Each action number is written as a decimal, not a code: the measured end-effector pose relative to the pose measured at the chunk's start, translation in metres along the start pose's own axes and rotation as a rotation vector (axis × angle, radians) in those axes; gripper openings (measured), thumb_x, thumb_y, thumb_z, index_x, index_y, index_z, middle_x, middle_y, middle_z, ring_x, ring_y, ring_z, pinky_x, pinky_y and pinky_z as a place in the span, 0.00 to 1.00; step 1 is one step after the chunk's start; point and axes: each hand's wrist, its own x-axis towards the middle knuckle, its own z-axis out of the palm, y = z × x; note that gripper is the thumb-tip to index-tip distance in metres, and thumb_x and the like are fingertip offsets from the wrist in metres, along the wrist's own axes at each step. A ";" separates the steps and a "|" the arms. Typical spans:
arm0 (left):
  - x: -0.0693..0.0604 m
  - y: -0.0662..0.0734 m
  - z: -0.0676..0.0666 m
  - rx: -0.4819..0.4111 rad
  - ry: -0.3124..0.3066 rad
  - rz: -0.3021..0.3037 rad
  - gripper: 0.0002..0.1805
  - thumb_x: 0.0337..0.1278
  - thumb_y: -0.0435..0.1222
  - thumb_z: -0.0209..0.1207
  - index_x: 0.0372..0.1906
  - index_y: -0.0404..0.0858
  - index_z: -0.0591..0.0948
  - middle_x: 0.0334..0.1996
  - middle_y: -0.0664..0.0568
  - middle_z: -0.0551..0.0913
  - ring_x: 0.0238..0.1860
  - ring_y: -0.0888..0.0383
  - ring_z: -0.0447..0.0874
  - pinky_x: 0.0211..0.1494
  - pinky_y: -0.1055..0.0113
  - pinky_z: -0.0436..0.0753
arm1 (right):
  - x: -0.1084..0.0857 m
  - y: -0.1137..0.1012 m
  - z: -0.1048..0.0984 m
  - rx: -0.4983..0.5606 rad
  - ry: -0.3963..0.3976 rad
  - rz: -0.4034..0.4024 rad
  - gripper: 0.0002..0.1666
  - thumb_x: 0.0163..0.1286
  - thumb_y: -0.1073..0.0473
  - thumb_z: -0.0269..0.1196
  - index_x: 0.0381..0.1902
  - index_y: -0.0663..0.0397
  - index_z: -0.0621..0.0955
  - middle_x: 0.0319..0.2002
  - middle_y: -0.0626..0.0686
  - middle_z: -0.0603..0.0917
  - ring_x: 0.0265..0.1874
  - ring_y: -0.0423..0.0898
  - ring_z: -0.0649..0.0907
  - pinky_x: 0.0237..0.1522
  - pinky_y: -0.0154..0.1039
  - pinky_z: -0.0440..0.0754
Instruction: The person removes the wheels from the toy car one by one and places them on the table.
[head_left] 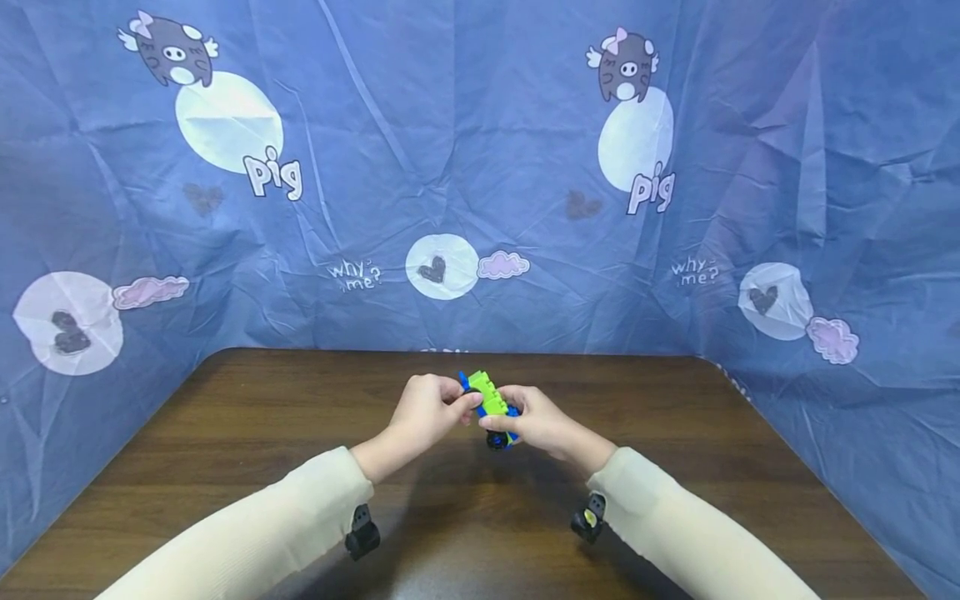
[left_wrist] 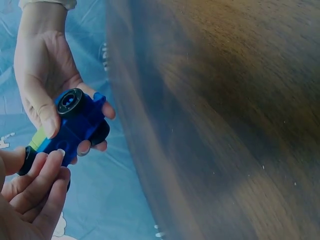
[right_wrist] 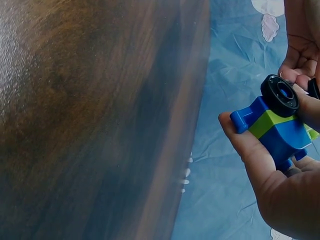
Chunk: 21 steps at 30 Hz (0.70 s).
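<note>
Between both hands, above the table, is a toy car (head_left: 487,396) of blue and lime-green blocks with black wheels. My right hand (head_left: 536,421) grips one end of it, thumb on one side and fingers on the other. At the opposite end my left hand (head_left: 431,412) pinches a black wheel (left_wrist: 29,160) between thumb and fingers. In the left wrist view the blue underside (left_wrist: 75,130) of the car shows, with another black wheel (left_wrist: 71,102) near the right thumb. The right wrist view shows a black wheel (right_wrist: 280,95) beside the blue and green blocks.
The brown wooden table (head_left: 247,467) lies under both hands. A blue printed cloth (head_left: 450,167) hangs behind it and along both sides. Small black cameras (head_left: 363,533) are strapped at the sleeve cuffs.
</note>
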 end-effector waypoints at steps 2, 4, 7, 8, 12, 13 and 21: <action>0.000 0.001 0.001 0.002 0.008 -0.001 0.17 0.57 0.41 0.66 0.14 0.41 0.84 0.14 0.54 0.84 0.15 0.68 0.69 0.18 0.75 0.65 | 0.000 -0.001 0.000 0.000 0.006 0.009 0.26 0.65 0.58 0.66 0.55 0.70 0.75 0.39 0.56 0.84 0.32 0.42 0.82 0.33 0.38 0.86; 0.000 0.002 0.002 0.002 0.012 -0.002 0.17 0.57 0.41 0.66 0.14 0.40 0.84 0.14 0.53 0.84 0.15 0.68 0.69 0.18 0.74 0.64 | -0.001 -0.001 0.000 -0.005 0.012 0.012 0.26 0.65 0.58 0.66 0.55 0.70 0.76 0.38 0.55 0.84 0.32 0.42 0.82 0.32 0.38 0.86; 0.000 0.002 0.003 -0.002 0.016 -0.006 0.17 0.57 0.41 0.66 0.15 0.39 0.84 0.15 0.51 0.85 0.15 0.67 0.68 0.18 0.74 0.63 | -0.001 0.000 0.001 -0.012 0.026 0.015 0.25 0.65 0.57 0.67 0.54 0.68 0.76 0.39 0.55 0.84 0.32 0.42 0.81 0.32 0.37 0.85; 0.000 0.002 0.003 -0.001 0.017 -0.006 0.17 0.57 0.41 0.66 0.15 0.39 0.85 0.15 0.51 0.85 0.15 0.66 0.67 0.18 0.74 0.62 | -0.001 0.000 0.002 -0.019 0.032 0.014 0.24 0.65 0.57 0.67 0.53 0.68 0.76 0.38 0.55 0.83 0.32 0.42 0.81 0.32 0.37 0.85; 0.000 0.002 0.005 0.002 0.024 -0.014 0.17 0.57 0.41 0.66 0.15 0.38 0.85 0.15 0.51 0.85 0.15 0.67 0.66 0.18 0.74 0.61 | 0.000 0.001 0.003 -0.031 0.050 0.009 0.22 0.65 0.58 0.67 0.52 0.66 0.77 0.38 0.55 0.83 0.31 0.42 0.81 0.30 0.36 0.84; 0.000 0.002 0.005 0.005 0.028 -0.012 0.17 0.57 0.41 0.66 0.15 0.38 0.85 0.15 0.51 0.85 0.15 0.67 0.66 0.18 0.74 0.61 | 0.000 0.001 0.003 -0.033 0.055 0.009 0.22 0.64 0.58 0.67 0.51 0.66 0.77 0.37 0.54 0.83 0.30 0.41 0.81 0.30 0.36 0.83; 0.001 0.004 0.006 0.012 0.043 -0.024 0.17 0.57 0.42 0.66 0.15 0.39 0.85 0.15 0.50 0.85 0.16 0.67 0.68 0.20 0.74 0.65 | 0.001 0.000 0.003 -0.040 0.063 0.001 0.21 0.64 0.59 0.67 0.50 0.67 0.77 0.38 0.56 0.83 0.31 0.41 0.81 0.30 0.35 0.84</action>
